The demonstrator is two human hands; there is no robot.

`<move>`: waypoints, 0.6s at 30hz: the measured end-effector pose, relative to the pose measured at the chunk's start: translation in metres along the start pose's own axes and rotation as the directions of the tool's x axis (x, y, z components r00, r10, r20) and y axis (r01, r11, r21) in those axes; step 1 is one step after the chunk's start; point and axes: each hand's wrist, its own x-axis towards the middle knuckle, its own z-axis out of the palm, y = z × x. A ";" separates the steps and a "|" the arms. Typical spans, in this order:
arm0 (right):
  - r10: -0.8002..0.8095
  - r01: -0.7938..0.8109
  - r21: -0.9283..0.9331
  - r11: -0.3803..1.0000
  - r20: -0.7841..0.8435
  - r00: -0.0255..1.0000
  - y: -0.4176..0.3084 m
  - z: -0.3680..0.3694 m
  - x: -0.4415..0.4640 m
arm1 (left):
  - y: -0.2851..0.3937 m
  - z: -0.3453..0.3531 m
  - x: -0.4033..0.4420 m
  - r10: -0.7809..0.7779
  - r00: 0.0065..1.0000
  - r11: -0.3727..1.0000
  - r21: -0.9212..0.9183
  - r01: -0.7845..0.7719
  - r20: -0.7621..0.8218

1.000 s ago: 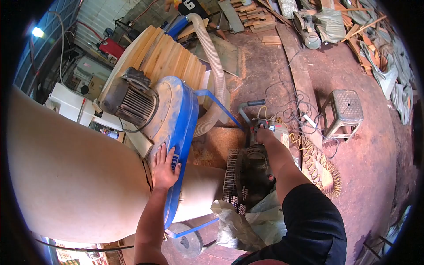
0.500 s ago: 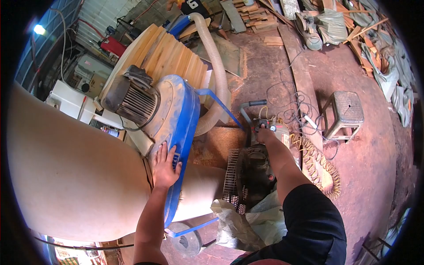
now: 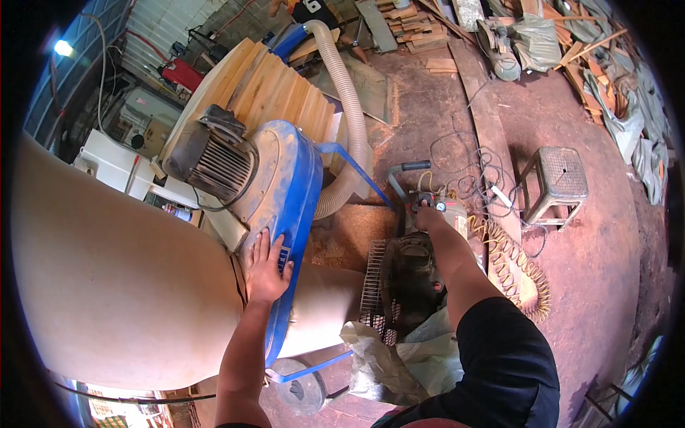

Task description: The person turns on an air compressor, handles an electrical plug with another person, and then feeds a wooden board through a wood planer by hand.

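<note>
Nearest the wearer, a crumpled plastic sheet (image 3: 378,364) lies against the lower end of the air compressor (image 3: 414,267), close to its wire guard (image 3: 374,274). Loose plastic there could probably be sucked onto the guard and choke the airflow if the machine runs. The left hand (image 3: 267,274) rests palm down with spread fingers on the blue blower housing (image 3: 303,192), grasping nothing; the dusty surface might let it slip if weight goes onto it. The right hand (image 3: 428,216) reaches to the compressor's control end, beside a pressure gauge (image 3: 440,207). The fingertips are hidden, so whether it grips or only presses cannot be told; with the controls half covered, a wrong part could be moved by mistake. The right forearm passes by the dark pump, which could burn it if hot.

The compressor sits low, just right of the blower, its pump dark and grimy, its tank end pale, and a bent handle (image 3: 414,166) at the far end. A yellow coiled hose (image 3: 539,285) and tangled cables (image 3: 485,160) lie beyond, likely to snag a foot. Farther off are a stool (image 3: 560,175), stacked boards (image 3: 278,85) and another person (image 3: 314,11).
</note>
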 end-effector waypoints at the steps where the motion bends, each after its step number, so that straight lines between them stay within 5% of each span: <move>1: -0.001 0.001 -0.009 1.000 0.006 1.000 0.001 0.001 0.001 | 0.000 0.000 0.000 -0.001 1.000 1.000 0.000 0.001 0.002; 18: -0.002 0.002 -0.023 1.000 0.005 1.000 -0.003 -0.005 -0.006 | 0.002 -0.002 0.000 -0.006 1.000 1.000 0.009 0.006 0.002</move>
